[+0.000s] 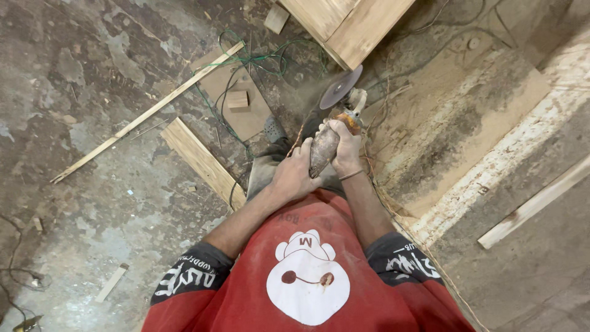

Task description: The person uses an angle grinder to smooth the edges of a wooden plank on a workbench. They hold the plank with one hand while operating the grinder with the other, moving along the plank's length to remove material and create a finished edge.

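Angle grinder, dust-coated, held low in front of the body, its grey disc just beside the corner of a pale wooden panel. Right hand closed around the front of the body near the head; left hand closed around the rear grip. Floor: stained concrete, sawdust. Long wooden strip, thick board, small block and green wire lie to the left.

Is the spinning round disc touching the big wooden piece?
Cannot tell. In the head view the grinder disc sits right under the wooden piece, its edge meeting the corner, but dust and blur hide any contact or gap.
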The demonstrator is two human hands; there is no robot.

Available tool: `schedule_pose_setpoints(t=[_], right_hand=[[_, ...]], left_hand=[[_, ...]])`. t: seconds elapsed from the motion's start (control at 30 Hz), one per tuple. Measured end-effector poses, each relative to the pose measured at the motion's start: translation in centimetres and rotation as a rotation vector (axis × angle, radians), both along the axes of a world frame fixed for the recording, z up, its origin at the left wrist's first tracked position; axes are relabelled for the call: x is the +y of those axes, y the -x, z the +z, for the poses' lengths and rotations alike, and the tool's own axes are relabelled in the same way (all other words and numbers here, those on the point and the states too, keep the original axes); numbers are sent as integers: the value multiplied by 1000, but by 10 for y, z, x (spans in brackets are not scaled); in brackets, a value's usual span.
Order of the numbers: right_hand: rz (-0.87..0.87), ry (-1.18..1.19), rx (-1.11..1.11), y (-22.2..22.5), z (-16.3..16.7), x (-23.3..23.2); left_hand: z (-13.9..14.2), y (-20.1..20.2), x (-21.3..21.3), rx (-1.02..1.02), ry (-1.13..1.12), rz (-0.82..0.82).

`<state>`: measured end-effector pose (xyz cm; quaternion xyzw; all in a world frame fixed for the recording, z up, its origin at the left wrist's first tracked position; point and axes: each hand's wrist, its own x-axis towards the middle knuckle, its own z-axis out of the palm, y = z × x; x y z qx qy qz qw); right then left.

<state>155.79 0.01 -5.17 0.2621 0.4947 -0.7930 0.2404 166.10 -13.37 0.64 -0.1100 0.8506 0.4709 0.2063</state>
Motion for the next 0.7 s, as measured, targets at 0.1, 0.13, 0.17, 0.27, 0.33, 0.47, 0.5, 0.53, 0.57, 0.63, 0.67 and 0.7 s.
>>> schedule_pose_setpoints(t=[0.1, 0.13, 0.17, 0.27, 0.33, 0.47, 0.5, 0.53, 0.57, 0.63, 0.67, 0.7], right_hand=[[9, -75, -40, 5, 8, 0], [11, -69, -47, 6, 10, 1], [13, -63, -52, 8, 12, 1], [23, -58, -39, 17, 14, 1], [25, -44, -25, 23, 14, 1], [26, -9, -31, 36, 13, 3], [28, -4, -39, 40, 13, 3], [39, -19, -48, 44, 12, 4], [50, -34, -57, 48, 11, 5], [64, -49, -74, 55, 6, 6], [68, -48, -78, 60, 2, 4], [75, -46, -79, 64, -2, 2]], left_hand=[[1, 4, 0, -40, -17, -8], [2, 5, 1, -30, -23, 1], [2, 7, 2, -18, -29, 10], [1, 13, 4, 25, -30, 37], [-1, 18, 5, 4, -22, 25], [-5, 31, 7, -31, -23, 3], [-6, 35, 7, -20, -20, 5], [-7, 39, 9, -10, -18, 6], [-7, 42, 10, 0, -16, 7], [-8, 49, 12, -26, -7, 33], [-8, 53, 13, -34, -2, 43], [-9, 57, 13, -58, 0, 44]])
